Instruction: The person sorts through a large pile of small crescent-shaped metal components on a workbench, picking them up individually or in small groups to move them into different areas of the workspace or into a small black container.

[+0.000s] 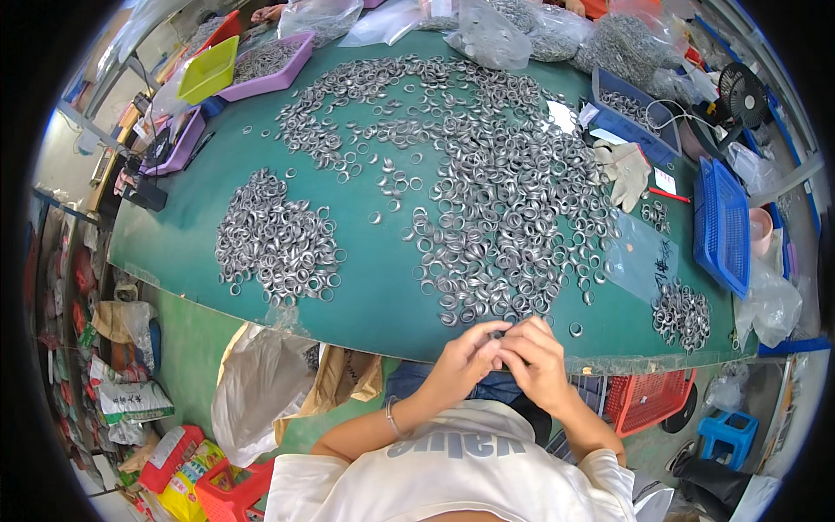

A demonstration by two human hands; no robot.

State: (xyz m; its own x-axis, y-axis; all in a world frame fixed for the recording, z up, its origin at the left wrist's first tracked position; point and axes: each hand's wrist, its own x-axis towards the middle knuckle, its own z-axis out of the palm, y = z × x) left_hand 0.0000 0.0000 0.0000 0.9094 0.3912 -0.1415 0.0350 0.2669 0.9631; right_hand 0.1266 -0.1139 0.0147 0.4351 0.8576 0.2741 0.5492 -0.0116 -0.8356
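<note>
My left hand (470, 358) and my right hand (534, 355) meet at the near edge of the green table (365, 326). Their fingertips pinch together on a small grey metal ring (496, 335), mostly covered by the fingers. Just beyond them spreads a large heap of loose metal rings (513, 209), reaching to the far side. A separate pile of rings (274, 239) lies to the left, and a smaller pile of rings (681, 317) sits near the right front edge. One single ring (576, 330) rests beside my right hand.
At the left front edge hangs an open sack (261, 383). Blue baskets (722, 226), a glove (624, 172) and a small fan (742, 96) line the right side. Purple trays (270, 70) and plastic bags (491, 39) occupy the far side, where other people's hands show.
</note>
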